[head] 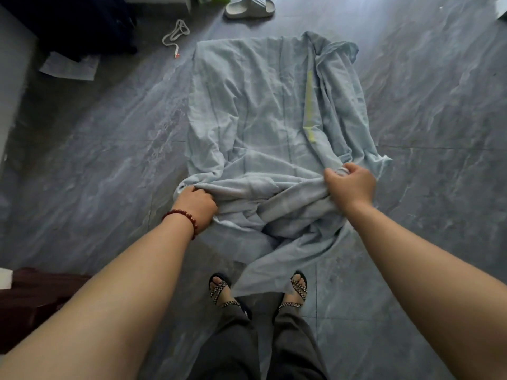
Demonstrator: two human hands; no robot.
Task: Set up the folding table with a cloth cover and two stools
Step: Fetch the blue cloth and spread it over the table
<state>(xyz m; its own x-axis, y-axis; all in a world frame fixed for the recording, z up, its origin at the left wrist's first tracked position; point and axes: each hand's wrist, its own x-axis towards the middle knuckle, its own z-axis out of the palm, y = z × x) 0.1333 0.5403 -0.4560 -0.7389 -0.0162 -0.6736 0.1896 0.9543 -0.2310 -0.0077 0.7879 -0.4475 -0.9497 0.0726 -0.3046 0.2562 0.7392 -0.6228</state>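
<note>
A pale blue cloth (255, 111) lies spread over something flat and rectangular in front of me, with a yellow-green strip near its right side. Its near end is bunched and hangs down to my feet. My left hand (196, 205), with a red bead bracelet at the wrist, grips the bunched cloth at the near left. My right hand (349, 183) grips a gathered fold at the near right. No table surface or stool shows.
Grey marble-pattern floor tiles (439, 105) surround the cloth. A white sandal (249, 6) lies at the far end, a white cord (175, 34) and a dark bag (74, 23) at the far left, a sheet of paper (70, 68) below it. A dark red object (33, 297) sits near left.
</note>
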